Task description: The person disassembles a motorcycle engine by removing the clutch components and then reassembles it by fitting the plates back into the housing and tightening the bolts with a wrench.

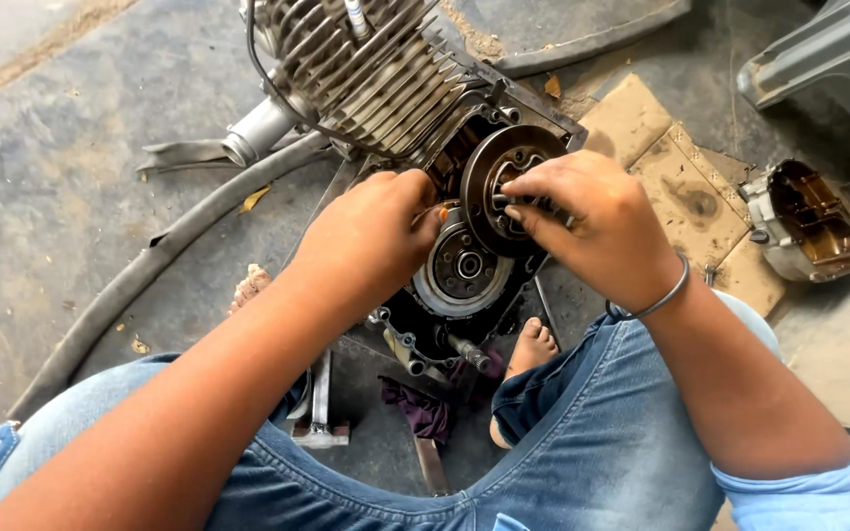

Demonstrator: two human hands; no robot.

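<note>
**Two hands on a clutch disc at an opened engine**

A grey concrete floor [61, 167] fills the view, with flattened brown cardboard [681, 187] lying on it at the right. The person sits over it in blue jeans, knees spread, one bare foot [531, 346] showing between them.

The largest thing is the small engine [386, 88] with silver cooling fins, lying on the floor with its side cover off. Inside the open case [425, 339] sit a round silver clutch hub [462, 267] and gears, partly hidden behind the hands. A long grey rubber hose [159, 261] curves away to the left. At the right, apart from the engine, lies the removed cover [804, 221], hollow side up, its brown inside holding nothing I can make out.

The dark round clutch disc [502, 167] stands on edge at the case opening. The right hand [592, 221], a thin bangle at its wrist, pinches the disc's centre with closed fingertips. The left hand [371, 236] is curled against the disc's lower left edge; whether it grips it is hidden.

A purple rag [415, 408] lies under the engine, cut off by the jeans.
</note>
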